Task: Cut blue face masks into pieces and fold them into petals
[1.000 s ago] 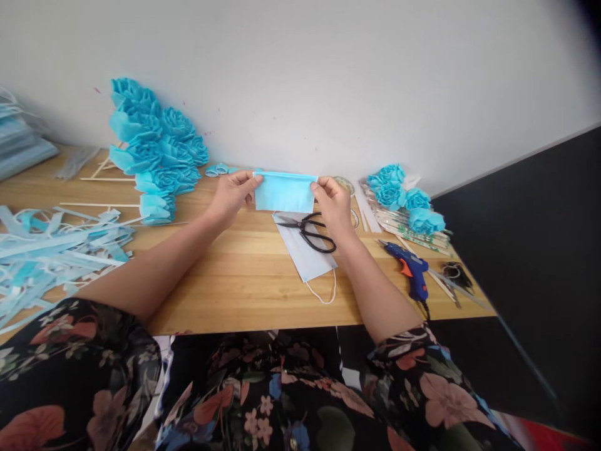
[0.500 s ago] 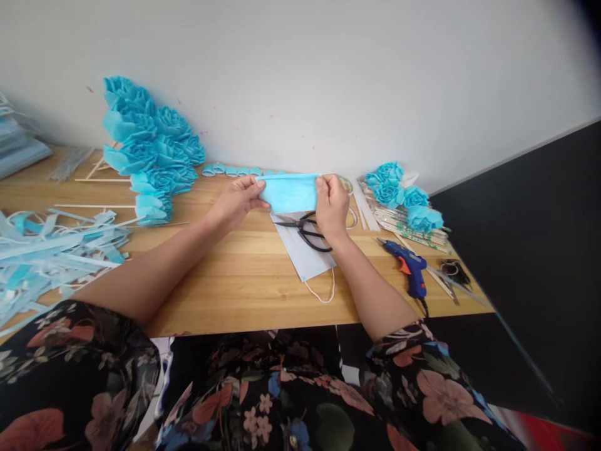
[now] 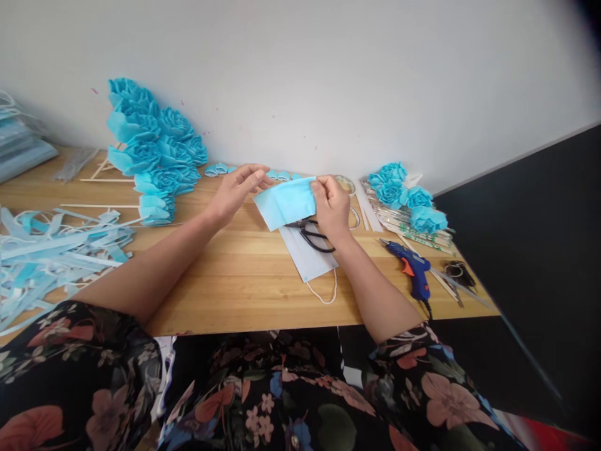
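Observation:
My right hand [image 3: 331,207] pinches the right end of a light blue mask sheet [image 3: 285,203], which hangs tilted above the wooden table [image 3: 235,269]. My left hand [image 3: 235,191] has its fingers stretched out just left of the sheet and holds nothing. Under the sheet lie black scissors [image 3: 312,235] on a pale face mask [image 3: 307,254] with a white ear loop.
Blue fabric roses on sticks [image 3: 150,150] lean at the back left, more roses [image 3: 406,197] at the right. A pile of blue-white strips [image 3: 51,244] covers the left edge. A blue glue gun [image 3: 413,269] lies at the right. Small blue curled pieces [image 3: 220,169] line the wall.
My left hand has let go of the sheet and opened. The sheet, held taut by both hands before, now droops to the left from my right hand.

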Tool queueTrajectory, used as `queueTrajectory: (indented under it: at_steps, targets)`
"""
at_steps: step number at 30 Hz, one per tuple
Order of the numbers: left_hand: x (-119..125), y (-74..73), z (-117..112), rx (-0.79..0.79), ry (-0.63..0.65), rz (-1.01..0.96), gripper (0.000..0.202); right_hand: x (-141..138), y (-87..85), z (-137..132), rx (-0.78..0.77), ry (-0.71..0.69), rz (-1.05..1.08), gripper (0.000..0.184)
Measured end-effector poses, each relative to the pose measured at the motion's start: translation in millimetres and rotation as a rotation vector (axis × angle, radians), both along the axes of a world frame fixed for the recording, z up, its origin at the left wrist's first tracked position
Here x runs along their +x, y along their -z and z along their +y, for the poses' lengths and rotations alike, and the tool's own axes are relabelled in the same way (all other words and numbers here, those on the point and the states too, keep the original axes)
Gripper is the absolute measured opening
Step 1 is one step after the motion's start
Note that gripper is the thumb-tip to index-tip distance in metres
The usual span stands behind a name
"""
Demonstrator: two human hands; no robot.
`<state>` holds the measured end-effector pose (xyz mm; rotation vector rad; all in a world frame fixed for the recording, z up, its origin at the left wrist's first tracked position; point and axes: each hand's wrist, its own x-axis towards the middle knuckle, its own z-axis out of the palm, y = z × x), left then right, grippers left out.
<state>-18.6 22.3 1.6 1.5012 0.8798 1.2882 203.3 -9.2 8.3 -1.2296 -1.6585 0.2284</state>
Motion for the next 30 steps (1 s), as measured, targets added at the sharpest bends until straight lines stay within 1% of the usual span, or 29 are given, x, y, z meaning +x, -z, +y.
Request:
queueTrajectory:
  at_steps: [2, 4, 6, 9, 13, 17, 19, 21, 23, 25, 28, 29, 30]
  targets:
    - [2.2, -8.0, -6.3, 0.068, 0.007, 0.121, 0.048, -5.5, 1.9, -3.5, -0.012, -0.050, -0.047, 0.027]
    - [6.3, -13.0, -12.6, 0.117, 0.048, 0.221, 0.047, -11.1, 3.7, -7.5, -0.026, -0.090, -0.098, 0.024]
    - [10.0, -13.6, -16.6, 0.144, 0.071, 0.288, 0.043, -15.2, 4.9, -10.8, -0.037, -0.113, -0.146, 0.023]
    - [11.8, -9.0, -16.6, 0.130, 0.077, 0.327, 0.038, -16.1, 5.2, -11.9, -0.027, -0.112, -0.173, 0.024]
    - [7.9, -1.4, -9.1, 0.041, 0.065, 0.278, 0.034, -7.2, 2.3, -5.5, 0.026, -0.036, -0.110, 0.027]
    - [4.6, 1.8, -2.7, -0.038, 0.030, 0.172, 0.032, 4.1, -1.4, 2.1, 0.032, 0.060, -0.037, 0.032]
    - [4.8, 1.8, -1.6, -0.067, 0.012, 0.123, 0.028, 6.7, -1.0, 4.7, 0.020, 0.078, -0.003, 0.034]
    - [5.2, 2.2, -0.5, -0.085, -0.027, 0.073, 0.025, 6.5, 1.9, 6.8, -0.007, 0.065, 0.035, 0.034]
    - [4.8, 4.2, 2.1, -0.106, -0.087, 0.000, 0.025, 4.1, 7.0, 8.8, -0.079, 0.002, 0.093, 0.034]
    - [2.4, 7.6, 6.8, -0.160, -0.137, -0.101, 0.028, 0.6, 13.1, 10.4, -0.214, -0.121, 0.173, 0.033]
    - [-3.8, 12.4, 14.7, -0.246, -0.147, -0.210, 0.032, -3.2, 19.0, 11.1, -0.459, -0.323, 0.210, 0.032]
    - [-5.7, 13.0, 16.4, -0.250, -0.142, -0.213, 0.033, -3.6, 19.4, 10.8, -0.508, -0.362, 0.189, 0.031]
    - [-6.9, 12.8, 17.1, -0.238, -0.136, -0.198, 0.032, -3.5, 18.7, 10.3, -0.525, -0.383, 0.168, 0.030]
